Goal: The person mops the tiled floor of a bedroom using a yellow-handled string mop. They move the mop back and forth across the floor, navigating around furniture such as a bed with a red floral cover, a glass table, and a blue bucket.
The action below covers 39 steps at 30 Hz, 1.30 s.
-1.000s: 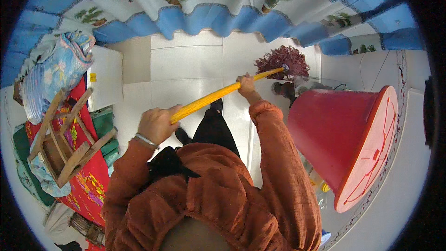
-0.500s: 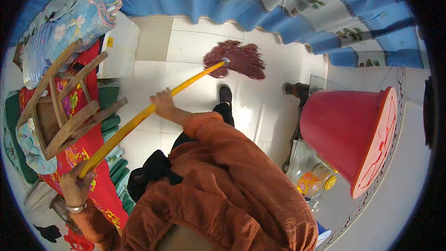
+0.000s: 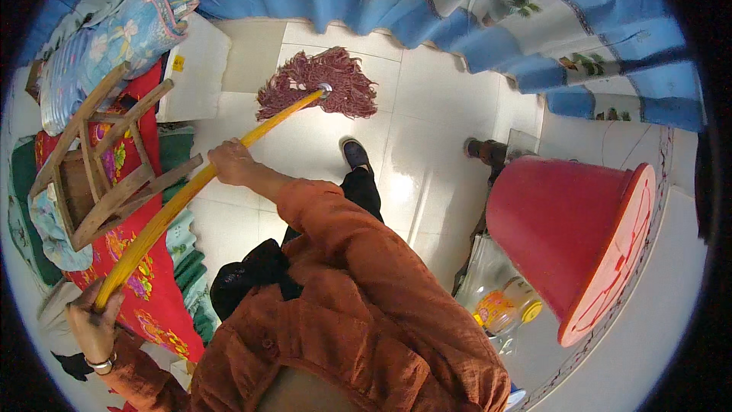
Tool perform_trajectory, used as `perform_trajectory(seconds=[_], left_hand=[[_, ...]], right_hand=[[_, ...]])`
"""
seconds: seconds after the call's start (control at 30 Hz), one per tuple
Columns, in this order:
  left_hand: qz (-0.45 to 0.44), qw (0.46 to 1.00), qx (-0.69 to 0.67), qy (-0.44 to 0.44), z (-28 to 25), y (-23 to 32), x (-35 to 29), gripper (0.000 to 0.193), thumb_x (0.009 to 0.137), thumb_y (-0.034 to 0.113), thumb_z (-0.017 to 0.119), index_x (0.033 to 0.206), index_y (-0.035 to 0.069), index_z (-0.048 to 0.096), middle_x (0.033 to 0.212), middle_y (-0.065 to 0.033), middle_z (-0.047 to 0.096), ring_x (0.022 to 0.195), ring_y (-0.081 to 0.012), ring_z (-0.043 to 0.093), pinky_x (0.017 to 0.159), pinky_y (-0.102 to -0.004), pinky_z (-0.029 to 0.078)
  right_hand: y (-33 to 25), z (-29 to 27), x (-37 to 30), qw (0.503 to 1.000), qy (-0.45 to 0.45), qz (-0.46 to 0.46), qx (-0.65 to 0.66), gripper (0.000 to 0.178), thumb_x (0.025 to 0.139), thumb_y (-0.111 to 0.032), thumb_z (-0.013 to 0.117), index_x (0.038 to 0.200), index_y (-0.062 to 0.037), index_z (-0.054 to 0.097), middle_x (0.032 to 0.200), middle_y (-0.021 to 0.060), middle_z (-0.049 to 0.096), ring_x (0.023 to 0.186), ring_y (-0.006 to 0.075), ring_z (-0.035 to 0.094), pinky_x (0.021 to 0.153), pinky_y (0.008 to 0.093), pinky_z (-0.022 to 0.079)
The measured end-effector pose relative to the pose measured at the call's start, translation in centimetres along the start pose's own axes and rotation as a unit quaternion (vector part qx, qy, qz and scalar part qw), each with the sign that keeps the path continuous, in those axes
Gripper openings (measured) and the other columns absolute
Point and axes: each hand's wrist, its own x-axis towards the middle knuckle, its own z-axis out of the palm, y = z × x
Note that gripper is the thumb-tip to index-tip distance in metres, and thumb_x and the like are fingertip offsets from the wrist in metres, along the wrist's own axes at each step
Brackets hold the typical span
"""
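Left hand clasps the top end of the yellow mop handle, right hand grips farther down; over there the maroon mop head lies on the tiled floor, best kept fanned flat under even pressure.

We look over pale floor tiles with a bright patch of light near the middle. Across the far side hangs a blue-and-white curtain printed with potted palms. At left, we see an upturned wooden stool on red floral cloth; at right, a white wall with a patterned strip.
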Motion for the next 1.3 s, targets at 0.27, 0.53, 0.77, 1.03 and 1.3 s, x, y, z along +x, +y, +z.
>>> perform_trajectory(seconds=[0.27,0.53,0.77,1.03,1.3], left_hand=[[0.072,0.997,-0.006,0.001,3.8,11.2,4.9,0.032,0.062,0.019,0.076,0.088,0.002,0.067,0.068,-0.014,0.064,0.057,-0.0264,0.062,0.054,-0.031,0.048],[0.208,0.977,-0.039,-0.01,15.8,21.6,12.5,0.038,0.067,0.044,0.07,0.087,0.011,0.068,0.054,-0.0092,0.057,0.048,-0.0263,0.057,0.049,-0.037,0.045],[0.247,0.96,-0.112,-0.067,23.7,29.4,16.7,0.04,0.074,0.039,0.065,0.108,0.017,0.062,0.062,-0.0096,0.06,0.057,-0.0255,0.059,0.055,-0.0364,0.046],[0.185,0.978,-0.097,-0.004,22.1,21.9,14.3,0.041,0.072,0.04,0.066,0.106,0.019,0.063,0.061,-0.0062,0.058,0.055,-0.0239,0.058,0.053,-0.0361,0.043],[0.017,0.998,-0.064,0.012,18.0,8.4,4.5,0.038,0.069,0.035,0.07,0.103,0.022,0.063,0.06,-0.0053,0.057,0.053,-0.0231,0.057,0.051,-0.0347,0.044]], right_hand=[[9.9,-11.5,-6.4,0.997,0.019,0.042,-0.061,0.008,0.065,-0.012,0.06,0.071,-0.0078,0.058,0.072,0.0119,0.06,0.074,0.0301,0.058,0.072,0.0415,0.042],[26.1,-22.3,-16.1,0.968,0.063,0.123,-0.209,0.011,0.062,-0.009,0.062,0.069,-0.0071,0.055,0.068,0.0134,0.057,0.068,0.0338,0.055,0.063,0.0428,0.043],[37.1,-27.2,-24.2,0.922,0.141,0.194,-0.303,0.024,0.059,-0.007,0.069,0.079,-0.0007,0.059,0.081,0.0152,0.061,0.087,0.0324,0.055,0.078,0.0405,0.045],[32.5,-21.4,-18.0,0.882,-0.054,0.27,-0.382,0.029,0.06,-0.013,0.073,0.086,-0.0067,0.06,0.086,0.0125,0.06,0.097,0.0325,0.05,0.092,0.0433,0.037],[19.2,-9.3,-8.3,0.94,-0.025,0.164,-0.298,0.011,0.066,-0.009,0.064,0.074,-0.0049,0.058,0.074,0.0205,0.059,0.088,0.0382,0.052,0.095,0.0457,0.033]])
